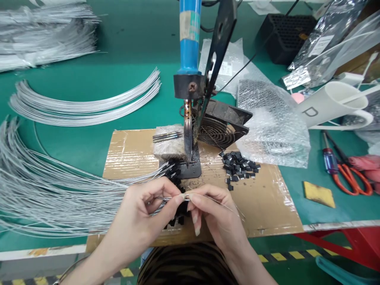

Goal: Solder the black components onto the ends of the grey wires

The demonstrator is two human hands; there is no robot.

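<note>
My left hand (151, 209) pinches thin grey wires between thumb and forefinger, just below the soldering iron (188, 130). Close beside it, my right hand (213, 211) pinches the same spot, with thin strands running out to its right. The two thumbs almost touch. Behind and beneath my left hand lies a large bundle of grey wires (68, 190), whose right ends carry small black connectors (173, 170). Loose black connectors (237, 164) sit in a pile on the cardboard (267, 198), to the right.
A blue-handled iron on a black stand (216, 43) rises at centre, before a fan (222, 124). More wires (86, 105) lie at the left. Bubble wrap (273, 122), a mug (332, 103), orange-handled scissors (350, 180) and a yellow sponge (319, 194) are at the right.
</note>
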